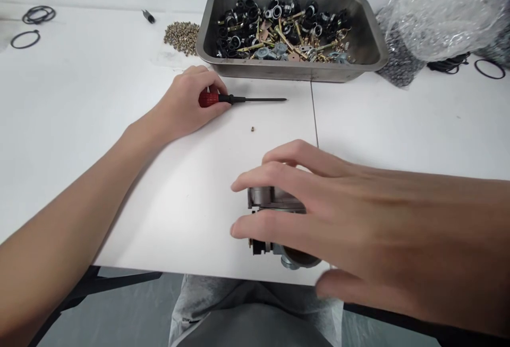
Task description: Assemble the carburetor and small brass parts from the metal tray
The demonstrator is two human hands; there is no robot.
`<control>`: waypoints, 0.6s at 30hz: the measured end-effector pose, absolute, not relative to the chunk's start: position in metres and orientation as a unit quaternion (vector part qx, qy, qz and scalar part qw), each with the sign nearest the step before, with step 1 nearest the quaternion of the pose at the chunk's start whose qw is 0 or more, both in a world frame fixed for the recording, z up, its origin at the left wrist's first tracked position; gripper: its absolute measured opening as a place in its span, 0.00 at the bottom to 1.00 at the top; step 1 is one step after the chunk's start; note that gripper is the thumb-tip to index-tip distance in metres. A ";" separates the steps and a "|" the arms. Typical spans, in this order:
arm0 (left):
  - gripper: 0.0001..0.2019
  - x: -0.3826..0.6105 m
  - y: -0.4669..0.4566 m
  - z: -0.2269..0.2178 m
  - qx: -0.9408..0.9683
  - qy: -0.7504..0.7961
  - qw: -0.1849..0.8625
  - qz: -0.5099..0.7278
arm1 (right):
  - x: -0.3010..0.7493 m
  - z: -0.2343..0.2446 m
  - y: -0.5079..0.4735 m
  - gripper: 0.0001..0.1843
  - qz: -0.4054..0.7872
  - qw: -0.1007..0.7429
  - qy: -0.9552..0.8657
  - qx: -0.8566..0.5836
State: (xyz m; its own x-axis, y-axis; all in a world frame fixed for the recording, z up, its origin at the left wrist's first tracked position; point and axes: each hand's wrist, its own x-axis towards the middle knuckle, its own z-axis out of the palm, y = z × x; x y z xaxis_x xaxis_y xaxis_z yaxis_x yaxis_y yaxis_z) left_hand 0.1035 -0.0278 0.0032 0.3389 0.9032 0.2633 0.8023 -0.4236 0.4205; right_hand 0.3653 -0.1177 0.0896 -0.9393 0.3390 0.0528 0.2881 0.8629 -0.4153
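My left hand (191, 94) is closed around the red and black handle of a screwdriver (263, 99), whose dark shaft points right along the white table. Just below the shaft lies a tiny brass screw (252, 129). Over the near part of the table hovers my right hand (319, 203), its fingers spread and stretched to the left. Beneath it sits a grey metal part with a round bore, perhaps a carburetor (262, 196); my hand hides much of it. Whether the fingers touch the metal I cannot tell.
A steel tray (292, 69) of mixed black, brass and grey parts stands at the back. Left of it is a pile of small brass screws (181, 37). Plastic bags (442, 17) lie at the back right, black rings (39, 15) at the far left. The table's front edge is close.
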 end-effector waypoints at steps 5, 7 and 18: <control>0.10 0.103 -0.028 0.003 0.802 0.530 0.131 0.242 | 0.363 0.077 -0.112 0.28 0.197 0.045 -0.970 -0.134; 0.09 0.103 -0.028 0.003 0.801 0.532 0.133 0.241 | 0.363 0.074 -0.110 0.29 0.207 0.035 -0.970 -0.126; 0.09 0.102 -0.028 0.004 0.803 0.525 0.137 0.247 | 0.362 0.066 -0.110 0.22 0.243 0.070 -0.959 -0.129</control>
